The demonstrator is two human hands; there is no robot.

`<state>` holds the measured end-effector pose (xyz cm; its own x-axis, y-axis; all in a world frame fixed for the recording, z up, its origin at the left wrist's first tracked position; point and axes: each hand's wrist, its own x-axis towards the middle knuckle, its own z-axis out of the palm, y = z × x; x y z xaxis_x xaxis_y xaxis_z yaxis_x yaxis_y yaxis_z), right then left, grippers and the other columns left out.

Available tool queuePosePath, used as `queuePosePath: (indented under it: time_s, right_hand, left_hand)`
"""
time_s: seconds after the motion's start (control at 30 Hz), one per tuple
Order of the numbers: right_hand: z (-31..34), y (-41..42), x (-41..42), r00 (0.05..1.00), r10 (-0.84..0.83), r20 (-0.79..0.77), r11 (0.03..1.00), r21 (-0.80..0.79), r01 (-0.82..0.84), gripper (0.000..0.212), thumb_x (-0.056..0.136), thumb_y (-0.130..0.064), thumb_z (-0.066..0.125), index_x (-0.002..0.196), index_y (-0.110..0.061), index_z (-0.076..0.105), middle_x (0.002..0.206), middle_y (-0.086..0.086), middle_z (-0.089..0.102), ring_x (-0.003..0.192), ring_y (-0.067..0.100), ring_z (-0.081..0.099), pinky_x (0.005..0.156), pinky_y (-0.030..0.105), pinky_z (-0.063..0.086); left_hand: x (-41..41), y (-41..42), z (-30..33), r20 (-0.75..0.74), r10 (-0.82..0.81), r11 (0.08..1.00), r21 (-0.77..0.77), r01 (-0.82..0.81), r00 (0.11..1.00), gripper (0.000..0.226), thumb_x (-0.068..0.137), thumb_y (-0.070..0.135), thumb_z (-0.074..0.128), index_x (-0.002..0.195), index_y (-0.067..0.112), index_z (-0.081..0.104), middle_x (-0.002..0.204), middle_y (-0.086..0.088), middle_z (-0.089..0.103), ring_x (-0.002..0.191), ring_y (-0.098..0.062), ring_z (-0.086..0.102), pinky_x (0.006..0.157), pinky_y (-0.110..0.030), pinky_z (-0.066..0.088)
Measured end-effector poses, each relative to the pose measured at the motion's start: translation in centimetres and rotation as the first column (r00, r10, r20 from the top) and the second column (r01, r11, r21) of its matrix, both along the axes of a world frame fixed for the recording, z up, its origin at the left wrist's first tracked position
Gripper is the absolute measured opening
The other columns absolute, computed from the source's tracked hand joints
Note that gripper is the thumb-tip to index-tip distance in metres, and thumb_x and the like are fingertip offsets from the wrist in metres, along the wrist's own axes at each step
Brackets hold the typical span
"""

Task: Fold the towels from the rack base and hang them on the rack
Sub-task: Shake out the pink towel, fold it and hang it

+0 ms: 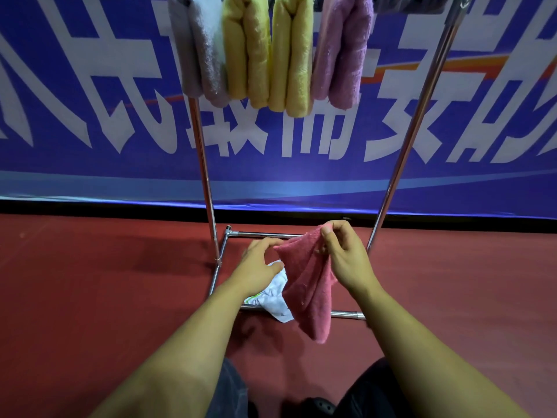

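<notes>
2 hands work above the rack base (265,235). The right hand (343,254) pinches the top of a pink towel (307,285); the left hand (259,263), fingers curled, touches its edge.

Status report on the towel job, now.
Right hand pinching pink towel by a corner, lifted over rack base. Left hand at its other edge. White cloth underneath. Nothing blocking.

A red floor (90,297) carries the chrome rack (208,182), whose base bars rest directly on it. Inside that base, 1 crumpled white cloth (275,292) lies on the floor, toward the rack's left upright.
</notes>
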<state>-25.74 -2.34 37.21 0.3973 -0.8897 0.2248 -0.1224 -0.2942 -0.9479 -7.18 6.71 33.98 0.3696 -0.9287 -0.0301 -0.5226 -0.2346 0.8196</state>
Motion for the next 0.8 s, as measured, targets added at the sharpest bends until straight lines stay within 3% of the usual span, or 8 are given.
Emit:
queuePosePath:
  time_s: [0.1, 0.27, 0.43, 0.57, 0.7, 0.8]
  right_hand:
    - [0.2, 0.0, -0.2, 0.999, 0.015, 0.032, 1.000, -0.005, -0.015, 0.017, 0.107, -0.024, 0.052, 0.103, -0.009, 0.060, 0.092, -0.008, 0.062, 0.082, 0.006, 0.058, 0.083, 0.025, 0.048]
    - [0.2, -0.1, -0.1, 0.995, 0.035, 0.088, 0.999, 0.003, -0.035, 0.013, 0.108, -0.020, 0.052, 0.100, -0.012, 0.057, 0.090, -0.004, 0.061, 0.080, 0.012, 0.056, 0.080, 0.030, 0.048]
    - [0.3, 0.2, 0.1, 0.991, 0.064, 0.115, 0.998, 0.007, -0.066, 0.019, 0.107, -0.021, 0.052, 0.103, -0.003, 0.058, 0.087, -0.003, 0.061, 0.077, 0.012, 0.056, 0.076, 0.025, 0.049]
    - [-0.1, -0.1, 0.1, 0.997, 0.027, 0.074, 0.999, 0.022, -0.028, 0.019, 0.107, -0.023, 0.052, 0.105, -0.005, 0.059, 0.091, -0.006, 0.061, 0.081, 0.008, 0.057, 0.078, 0.023, 0.048]
    - [-0.9, -0.9, -0.5, 0.994, -0.102, -0.048, 0.995, 0.004, 0.102, 0.019, 0.108, -0.029, 0.050, 0.106, -0.013, 0.060, 0.099, -0.004, 0.064, 0.087, 0.004, 0.058, 0.079, 0.023, 0.044]
    - [-1.7, -1.6, -0.9, 0.977, -0.183, -0.111, 0.983, 0.005, 0.185, 0.019, 0.107, -0.029, 0.050, 0.106, -0.012, 0.060, 0.098, -0.003, 0.065, 0.087, 0.007, 0.060, 0.079, 0.029, 0.045]
  left_hand:
    - [0.0, 0.1, -0.2, 0.019, -0.021, 1.000, 0.022, 0.021, 1.000, 0.042, 0.089, 0.020, 0.073, 0.123, 0.040, 0.062, 0.129, 0.008, 0.048, 0.130, -0.018, 0.044, 0.116, -0.035, 0.033]
    - [-0.1, -0.1, -0.4, 0.045, -0.039, 0.999, 0.040, 0.038, 0.998, 0.028, 0.088, 0.023, 0.075, 0.101, 0.044, 0.062, 0.123, 0.011, 0.047, 0.133, -0.017, 0.043, 0.113, -0.025, 0.027]
    - [0.2, 0.0, -0.6, 0.040, -0.070, 0.979, 0.193, 0.061, 0.997, 0.028, 0.087, 0.042, 0.074, 0.114, 0.035, 0.068, 0.123, 0.008, 0.048, 0.129, -0.020, 0.048, 0.116, -0.037, 0.036]
    - [0.4, 0.1, -1.1, 0.061, -0.086, 0.957, 0.284, 0.065, 0.994, 0.056, 0.067, 0.069, 0.064, 0.110, 0.034, 0.072, 0.112, -0.002, 0.060, 0.106, -0.027, 0.066, 0.100, -0.045, 0.052]
    - [0.7, 0.1, -0.4, 0.141, -0.019, 0.978, 0.208, -0.011, 0.990, 0.029, 0.088, 0.047, 0.070, 0.085, 0.018, 0.073, 0.091, -0.001, 0.065, 0.084, -0.021, 0.064, 0.079, -0.032, 0.051]
    - [0.8, 0.2, 0.0, 0.217, 0.016, 0.986, 0.156, -0.051, 0.976, 0.040, 0.092, 0.043, 0.069, 0.060, 0.021, 0.060, 0.073, 0.003, 0.056, 0.072, -0.020, 0.054, 0.064, -0.033, 0.037]
